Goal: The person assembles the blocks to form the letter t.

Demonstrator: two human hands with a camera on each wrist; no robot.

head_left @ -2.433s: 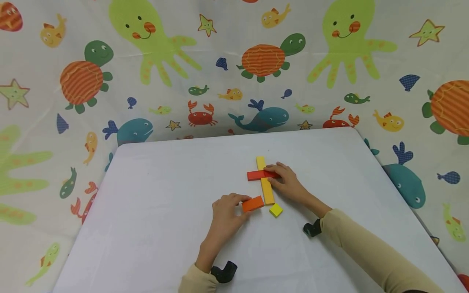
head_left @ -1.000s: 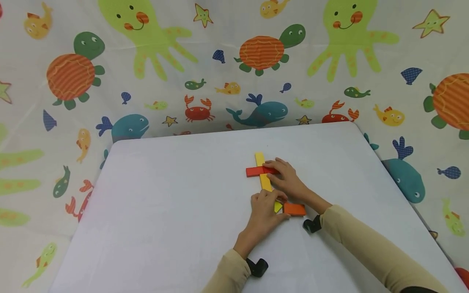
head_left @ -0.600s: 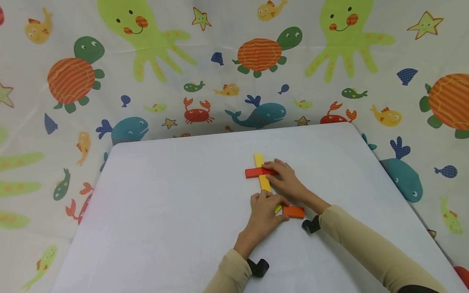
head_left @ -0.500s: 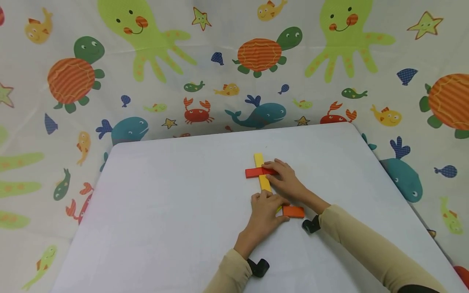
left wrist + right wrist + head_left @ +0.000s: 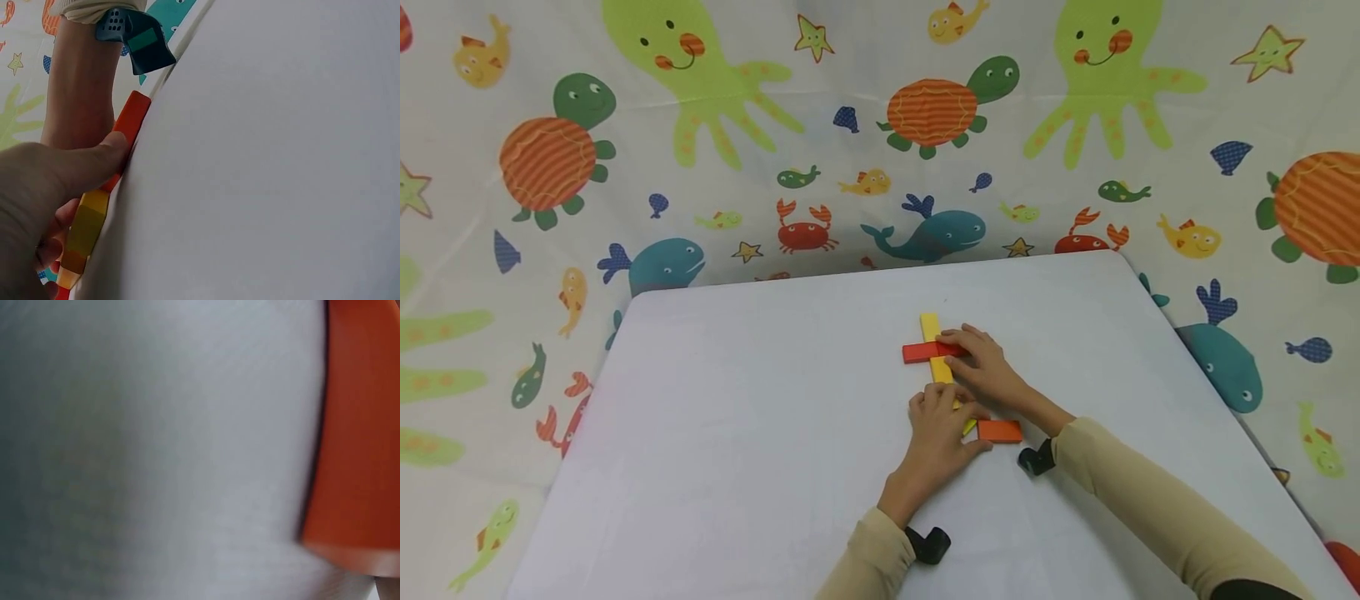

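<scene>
My left hand (image 5: 936, 433) pinches the left end of an orange block (image 5: 1000, 431) between thumb and index finger. In the left wrist view the thumb lies on that orange block (image 5: 132, 115), with a yellow cube (image 5: 87, 222) beside its end. Most of the cube is covered by the hand in the head view. Farther back, my right hand (image 5: 992, 367) pinches a red block (image 5: 952, 349). A second red block (image 5: 919, 353) meets it end to end. Yellow blocks lie above (image 5: 930, 327) and below (image 5: 942, 370) this red row, forming a cross.
All blocks lie flat on a white table (image 5: 737, 433). A cloth (image 5: 842, 75) printed with sea animals hangs behind and beside it. Black wrist cameras sit on the left (image 5: 928, 546) and right (image 5: 1037, 458) wrists, the right one close to the orange block.
The left hand has carried the orange block rightward, from left of the lower yellow block to the right of the yellow cube. The right hand keeps its place on the red block.
</scene>
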